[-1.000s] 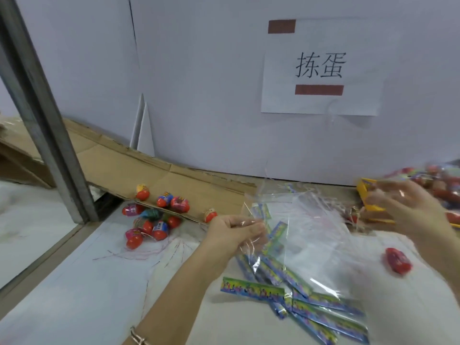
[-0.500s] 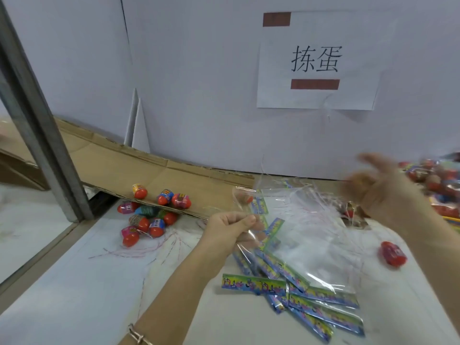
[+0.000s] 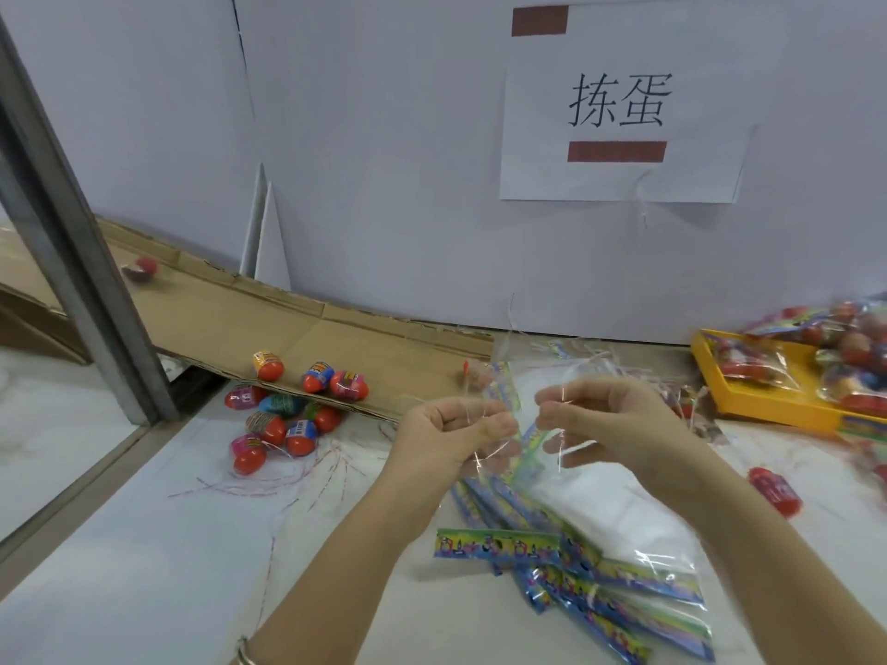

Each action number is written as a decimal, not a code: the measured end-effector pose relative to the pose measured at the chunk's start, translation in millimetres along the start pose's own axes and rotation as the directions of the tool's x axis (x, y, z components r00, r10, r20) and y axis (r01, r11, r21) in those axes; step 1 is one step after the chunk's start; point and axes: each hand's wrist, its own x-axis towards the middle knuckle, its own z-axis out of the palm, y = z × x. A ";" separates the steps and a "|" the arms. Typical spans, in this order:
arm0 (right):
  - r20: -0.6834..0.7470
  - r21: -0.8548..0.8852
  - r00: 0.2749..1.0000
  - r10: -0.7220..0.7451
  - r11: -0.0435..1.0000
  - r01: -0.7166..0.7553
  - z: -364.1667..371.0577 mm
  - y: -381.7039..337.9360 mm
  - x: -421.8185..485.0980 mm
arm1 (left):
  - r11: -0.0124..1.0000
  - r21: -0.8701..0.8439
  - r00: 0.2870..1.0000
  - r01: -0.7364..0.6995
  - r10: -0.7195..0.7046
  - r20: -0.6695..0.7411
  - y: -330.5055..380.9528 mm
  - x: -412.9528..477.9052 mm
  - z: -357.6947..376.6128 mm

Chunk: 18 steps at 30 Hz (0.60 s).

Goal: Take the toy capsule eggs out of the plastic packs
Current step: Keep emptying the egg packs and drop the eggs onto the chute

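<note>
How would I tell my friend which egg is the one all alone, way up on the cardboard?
Find the long brown cardboard along the white wall. Follow it left to the grey post; the red egg lies on the cardboard just right of it. It sits alone, far back, while the other eggs huddle at the cardboard's near edge.

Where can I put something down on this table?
Near-left, the bare white table in front of the egg pile. Crowded: the middle, where the left hand and right hand pinch a clear pack over empty packs; the yellow tray far right.
</note>
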 end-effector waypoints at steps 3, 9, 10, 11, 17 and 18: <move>-0.055 0.054 0.998 -0.010 0.998 0.013 1.7 1.4 1.5 | 0.999 -0.049 1.000 0.008 -0.008 0.010 2.1 -1.4 3.7; -0.228 0.113 0.974 -0.018 0.993 0.045 8.7 7.6 0.5 | 0.941 0.281 0.901 -0.188 0.279 -0.333 -4.9 -5.1 7.3; -0.267 0.129 0.963 -0.044 0.988 0.081 12.0 8.2 -0.1 | 0.874 0.415 0.846 -0.254 0.408 -0.343 -6.2 -8.0 7.8; -0.287 0.142 0.955 -0.071 0.983 0.116 16.7 7.8 -0.8 | 0.798 0.515 0.806 -0.312 0.509 -0.301 -6.8 -10.8 9.2; 0.026 0.204 0.977 -0.213 0.958 0.203 42.7 1.1 -5.3 | 0.910 0.238 0.926 -0.340 0.368 -0.085 -10.2 -12.2 21.4; 0.013 0.191 0.976 -0.218 0.958 0.212 44.1 0.7 -2.7 | 0.917 0.191 0.912 -0.350 0.380 -0.155 -10.2 -8.5 18.9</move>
